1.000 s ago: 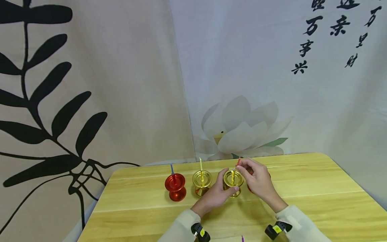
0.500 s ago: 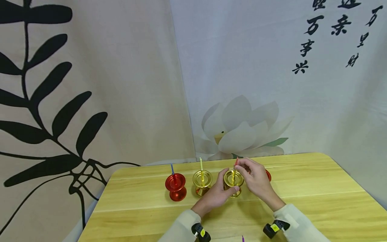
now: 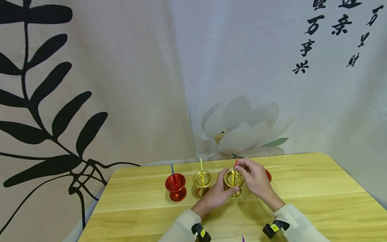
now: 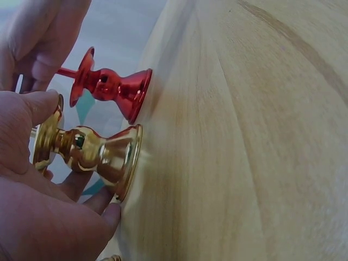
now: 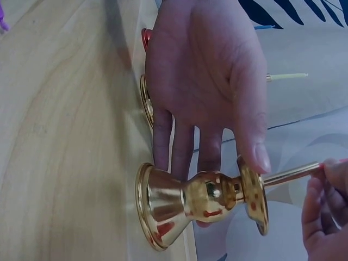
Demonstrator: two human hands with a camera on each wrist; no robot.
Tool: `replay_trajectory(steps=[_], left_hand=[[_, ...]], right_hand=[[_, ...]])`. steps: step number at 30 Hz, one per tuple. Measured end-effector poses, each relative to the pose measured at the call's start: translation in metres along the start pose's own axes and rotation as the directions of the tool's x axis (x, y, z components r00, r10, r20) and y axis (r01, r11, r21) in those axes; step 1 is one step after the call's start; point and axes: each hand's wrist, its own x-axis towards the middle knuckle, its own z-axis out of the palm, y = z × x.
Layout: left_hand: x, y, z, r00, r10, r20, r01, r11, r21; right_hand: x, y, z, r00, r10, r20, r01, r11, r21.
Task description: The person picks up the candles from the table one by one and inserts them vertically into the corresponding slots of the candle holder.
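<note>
A gold candlestick point(image 3: 233, 178) stands upright on the table between the two hands. The left hand point(image 3: 216, 195) steadies it, thumb on the dish rim and fingers behind the body and base, as the left wrist view of the gold candlestick point(image 4: 87, 148) shows. Above its tube, the right hand point(image 3: 257, 176) pinches a slim red candle point(image 3: 236, 162) between thumb and fingers. In the right wrist view the candle's lower end meets the mouth of the metal tube point(image 5: 293, 173); how deep it sits is hidden by the fingertips.
To the left stand a gold candlestick point(image 3: 202, 179) with a yellow candle and a red candlestick point(image 3: 176, 185) with a blue candle. Another red candlestick point(image 3: 268, 175) is partly behind the right hand. A purple candle point(image 3: 243, 239) shows at the bottom edge.
The right hand has shifted slightly left with the red candle, bringing it over the gold candlestick's tube. More of the right-hand red candlestick shows. The left hand has kept its place.
</note>
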Motion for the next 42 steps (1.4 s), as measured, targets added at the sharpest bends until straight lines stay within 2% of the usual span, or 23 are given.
replay_trajectory(steps=[14, 24, 31, 42], left_hand=[[0.0006, 0.0018, 0.0009, 1.0, 0.014, 0.001, -0.014, 0.999, -0.04], [0.002, 0.001, 0.001, 0.999, 0.036, 0.009, -0.035, 0.998, -0.058], [0.0005, 0.0014, 0.0006, 1.0, 0.01, 0.002, -0.01, 1.0, -0.023], [0.0, 0.0014, -0.0002, 1.0, 0.018, 0.004, -0.018, 1.0, -0.014]], right_hand=[[0.0002, 0.0034, 0.0029, 0.998, -0.055, -0.005, 0.054, 0.997, -0.048], [0.0001, 0.0043, 0.0035, 0.996, -0.086, 0.006, 0.087, 0.996, -0.024], [-0.0015, 0.0052, 0.0036, 0.998, -0.061, 0.009, 0.061, 0.998, 0.003], [-0.002, 0.0042, 0.0013, 0.998, -0.018, 0.064, 0.012, 0.995, 0.095]])
